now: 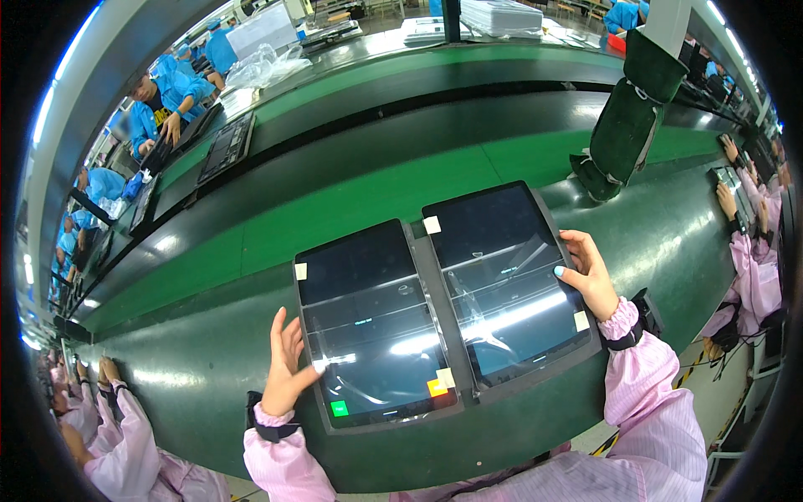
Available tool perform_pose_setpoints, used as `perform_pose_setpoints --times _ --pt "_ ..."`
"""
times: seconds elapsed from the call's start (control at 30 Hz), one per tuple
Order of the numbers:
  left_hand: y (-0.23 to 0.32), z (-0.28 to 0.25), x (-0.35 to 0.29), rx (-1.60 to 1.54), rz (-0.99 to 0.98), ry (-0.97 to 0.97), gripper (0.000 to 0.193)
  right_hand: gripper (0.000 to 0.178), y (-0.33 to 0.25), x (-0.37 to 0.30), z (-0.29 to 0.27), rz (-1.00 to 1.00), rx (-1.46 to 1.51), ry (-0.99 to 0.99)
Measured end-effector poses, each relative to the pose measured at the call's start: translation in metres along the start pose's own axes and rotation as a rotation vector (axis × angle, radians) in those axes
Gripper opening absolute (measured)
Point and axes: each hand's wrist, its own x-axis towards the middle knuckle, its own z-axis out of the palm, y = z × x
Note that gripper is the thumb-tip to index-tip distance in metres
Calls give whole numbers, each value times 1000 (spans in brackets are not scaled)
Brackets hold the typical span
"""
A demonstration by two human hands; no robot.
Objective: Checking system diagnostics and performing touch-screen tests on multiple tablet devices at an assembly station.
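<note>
Two black tablets lie side by side, screens up, each on a dark grey flat holder. The left tablet (368, 322) shows a small line of text, a green square at its lower left corner and an orange one at its lower right. My left hand (288, 368) is open beside its left edge, fingers spread and thumb over the screen. The right tablet (506, 284) reflects a bright light strip. At its right edge rests my right hand (590, 280), fingers bent apart, thumb on the screen edge. Clear film and pale tape tabs are on both screens.
The tablets lie on a green worktable (184, 402). Beyond runs a green and black conveyor (376, 197). A dark green wrapped post (627, 125) stands at the far right. Co-workers in pink sleeves (125, 443) sit left and right; others in blue work across the line.
</note>
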Motion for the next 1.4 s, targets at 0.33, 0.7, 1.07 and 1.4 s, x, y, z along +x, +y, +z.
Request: perform_pose_setpoints --times 0.33,0.7,1.07,1.4 --pt "16 -4 -16 361 -60 -323 116 51 -9 -2 0 -24 -37 36" --pt "-4 3 -10 156 -19 146 70 31 -60 -54 59 -610 -550 -619" --pt "-14 5 -6 54 14 205 68 25 -52 -50 38 -491 -388 -275" --pt "-16 7 -6 102 13 236 67 21 -52 -35 23 -513 -419 -14"
